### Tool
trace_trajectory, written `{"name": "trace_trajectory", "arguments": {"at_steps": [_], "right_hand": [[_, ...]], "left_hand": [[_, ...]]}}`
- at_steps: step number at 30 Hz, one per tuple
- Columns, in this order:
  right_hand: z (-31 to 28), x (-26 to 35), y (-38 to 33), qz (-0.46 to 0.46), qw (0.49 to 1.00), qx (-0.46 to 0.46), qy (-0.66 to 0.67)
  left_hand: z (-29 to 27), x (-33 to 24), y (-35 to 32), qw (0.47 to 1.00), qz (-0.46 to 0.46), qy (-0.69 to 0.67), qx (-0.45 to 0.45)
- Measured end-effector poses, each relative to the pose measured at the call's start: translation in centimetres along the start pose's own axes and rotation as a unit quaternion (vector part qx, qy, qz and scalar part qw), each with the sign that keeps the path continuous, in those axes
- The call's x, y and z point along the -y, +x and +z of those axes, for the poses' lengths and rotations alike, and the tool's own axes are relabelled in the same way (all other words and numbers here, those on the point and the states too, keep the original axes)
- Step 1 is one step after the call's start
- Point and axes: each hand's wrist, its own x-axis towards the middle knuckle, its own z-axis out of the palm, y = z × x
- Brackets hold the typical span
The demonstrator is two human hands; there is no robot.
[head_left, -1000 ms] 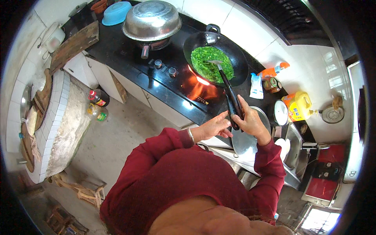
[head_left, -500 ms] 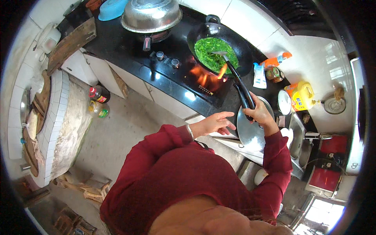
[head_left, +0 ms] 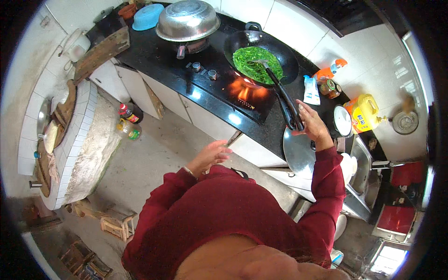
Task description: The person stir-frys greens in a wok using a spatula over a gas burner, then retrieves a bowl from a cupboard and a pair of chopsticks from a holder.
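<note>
A black wok (head_left: 290,60) holds chopped green vegetables (head_left: 256,65) over a burner with orange flames beneath. A spatula (head_left: 281,86) rests in it, its metal blade on the greens and its black handle slanting toward me beside the wok's own long handle (head_left: 284,112). My right hand (head_left: 313,122) is by the ends of both handles, fingers stretched out rather than wrapped round them; light contact with the spatula handle is hard to judge. My left hand (head_left: 210,156) hangs before my body with nothing in it, fingers loosely extended. A round metal lid (head_left: 298,156) lies below my right hand.
Left of the wok, an upturned metal basin (head_left: 186,21) covers the other burner. A white packet (head_left: 311,91), a jar (head_left: 330,88), a yellow oil jug (head_left: 365,113) and a white bowl (head_left: 343,121) stand right. Two bottles (head_left: 129,113) are on the floor.
My right hand has loosened from round the handles and its fingers have straightened. My left hand has drawn back left and toward my body. The view has shifted slightly.
</note>
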Motion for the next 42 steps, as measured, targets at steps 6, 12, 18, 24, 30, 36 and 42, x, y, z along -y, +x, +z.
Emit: {"name": "trace_trajectory", "arguments": {"at_steps": [6,12,18,24,30,36,42], "right_hand": [[-5.6,-6.4,-5.3,0.073,0.986,0.069,-0.133],[-2.9,-9.7,-12.9,0.059,0.947,0.19,-0.254],[1.4,-4.5,-16.7,-0.302,0.82,0.111,-0.473],[8.5,7.9,-22.4,-0.497,0.67,0.139,-0.534],[19.8,14.6,-24.2,-0.472,0.66,0.197,-0.55],[26.3,15.0,-21.0,-0.527,0.589,0.115,-0.602],[31.9,14.9,-19.0,-0.539,0.539,0.035,-0.647]], "left_hand": [[-2.9,6.0,-4.0,0.986,0.051,-0.119,-0.101],[1.1,7.6,-5.9,0.982,0.068,-0.03,-0.171],[4.1,7.7,-3.5,0.995,0.029,0.006,-0.093],[0.9,8.8,-1.6,0.998,-0.037,-0.001,-0.059],[-4.6,9.3,-3.4,0.995,-0.036,-0.022,-0.089],[-6.6,3.4,-9.6,0.982,0.017,-0.159,-0.096],[-11.9,3.1,-11.7,0.971,0.087,-0.193,-0.112]]}}
